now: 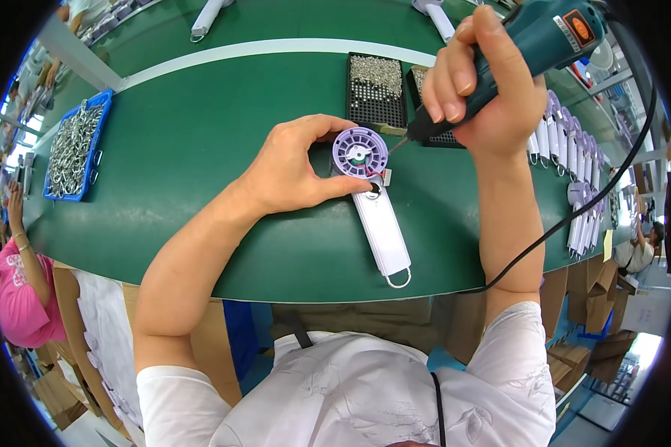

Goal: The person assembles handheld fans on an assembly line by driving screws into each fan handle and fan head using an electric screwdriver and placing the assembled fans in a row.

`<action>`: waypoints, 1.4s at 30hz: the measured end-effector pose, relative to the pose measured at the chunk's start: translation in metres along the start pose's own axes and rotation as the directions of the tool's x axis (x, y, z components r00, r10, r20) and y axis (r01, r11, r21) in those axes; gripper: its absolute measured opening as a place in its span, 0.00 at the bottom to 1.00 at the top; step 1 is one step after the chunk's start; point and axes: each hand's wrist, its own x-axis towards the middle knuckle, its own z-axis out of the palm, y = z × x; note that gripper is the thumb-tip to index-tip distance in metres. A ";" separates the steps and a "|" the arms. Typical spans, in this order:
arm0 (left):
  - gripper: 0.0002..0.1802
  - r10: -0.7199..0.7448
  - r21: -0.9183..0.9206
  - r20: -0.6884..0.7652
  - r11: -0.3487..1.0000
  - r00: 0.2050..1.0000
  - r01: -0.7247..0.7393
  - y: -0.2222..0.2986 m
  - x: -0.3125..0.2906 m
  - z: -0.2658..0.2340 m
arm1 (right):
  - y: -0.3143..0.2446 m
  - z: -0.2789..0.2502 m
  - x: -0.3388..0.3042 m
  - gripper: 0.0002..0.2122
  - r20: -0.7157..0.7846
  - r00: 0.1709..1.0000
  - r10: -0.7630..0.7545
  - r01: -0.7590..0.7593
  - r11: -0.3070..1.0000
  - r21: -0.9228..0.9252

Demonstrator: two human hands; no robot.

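My left hand (294, 164) is closed around the head of a white and purple handheld fan (384, 231), its thumb pressing near the neck. The fan lies on the green worktable (268, 261) with its round head opened up, showing a motor hub and red wires. A wire loop hangs from its handle end. My right hand (496, 97) grips a dark green electric screwdriver (544, 37), tilted down to the left. The screwdriver's thin bit (399, 145) points at the right rim of the fan head; I cannot tell whether it touches.
Beyond the fan stands a black perforated tray (361, 104) of small screws, with a second tray (417, 77) beside it. A blue basket (68, 197) of metal clips is at left. Several fans (574, 149) line the right; a black cable (574, 212) crosses beside my right forearm.
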 end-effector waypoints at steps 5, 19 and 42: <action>0.36 -0.008 -0.003 0.007 1.000 1.000 0.008 0.003 0.002 0.001 | 0.010 -0.024 0.010 0.11 0.285 0.948 -0.140 0.165 0.984 -0.068; 0.35 -0.024 -0.021 0.016 0.999 1.000 0.024 0.006 0.002 -0.001 | 0.030 -0.019 -0.005 0.07 0.389 0.921 -0.006 0.127 0.949 -0.287; 0.32 -0.021 0.031 0.033 0.999 0.999 0.020 0.010 0.005 0.006 | -0.038 0.009 -0.046 0.06 0.381 0.922 -0.068 0.247 0.861 -0.444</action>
